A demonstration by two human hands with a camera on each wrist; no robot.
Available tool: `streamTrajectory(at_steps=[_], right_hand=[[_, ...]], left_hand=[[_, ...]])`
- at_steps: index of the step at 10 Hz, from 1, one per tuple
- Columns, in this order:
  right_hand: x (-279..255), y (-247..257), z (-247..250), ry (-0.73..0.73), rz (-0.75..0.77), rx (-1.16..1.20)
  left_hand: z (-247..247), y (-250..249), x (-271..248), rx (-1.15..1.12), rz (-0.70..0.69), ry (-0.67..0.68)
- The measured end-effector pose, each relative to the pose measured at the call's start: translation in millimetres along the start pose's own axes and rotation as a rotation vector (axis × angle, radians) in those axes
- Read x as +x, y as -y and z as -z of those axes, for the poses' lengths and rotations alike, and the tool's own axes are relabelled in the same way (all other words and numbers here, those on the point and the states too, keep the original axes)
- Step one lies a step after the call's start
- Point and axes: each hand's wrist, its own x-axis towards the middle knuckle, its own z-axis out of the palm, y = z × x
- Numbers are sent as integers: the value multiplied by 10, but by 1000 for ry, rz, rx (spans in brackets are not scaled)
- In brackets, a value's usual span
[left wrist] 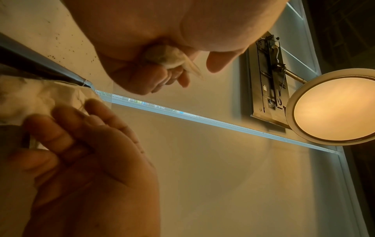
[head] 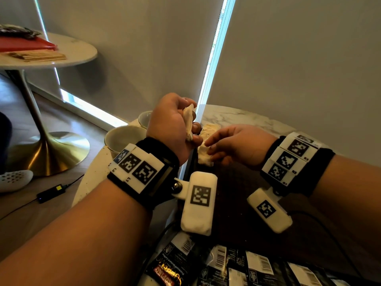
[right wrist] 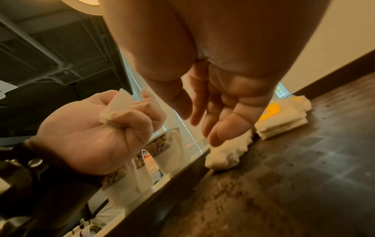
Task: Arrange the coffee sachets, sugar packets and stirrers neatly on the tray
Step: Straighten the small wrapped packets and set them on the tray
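Beside the cups [head: 123, 139] — left hand [head: 171, 120] fists sugar packets [head: 188, 120] (right hand [head: 237, 145] slack).

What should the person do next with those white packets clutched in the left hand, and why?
Probably pass one packet across to the right hand and lay it on the white pile on the dark tray. The left hand grips a bunch of white packets above the tray's edge, while the right hand's open fingers hover over that pile, holding nothing.
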Motion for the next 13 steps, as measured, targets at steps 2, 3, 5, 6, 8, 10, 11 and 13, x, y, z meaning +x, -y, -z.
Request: streamTrajectory(at_steps=[2,3,5,6,8,10,11,13], right_hand=[[47,-75,-118,44,12,-18],[93,-71,-115,31,-5,-11],[136,-54,-108,20,-9,-24],[164,-42,-101,20,-14,-21],[146,-14,-67,29,-14,-9],[91,-1,72,-88,156,36],[70,18,111,-101,243,105],[7,111,71,-40,354,236]], left_hand=[[-10,11,20,-18,-3,-3],[0,17,30,-18,2,-2],[9,38,48,-11,-1,-7],[16,42,50,9,0,-14],[20,69,63,61,-25,-27],[13,78,61,226,-93,-23],[80,129,165,68,-3,34],[6,93,77,360,-81,-7]])
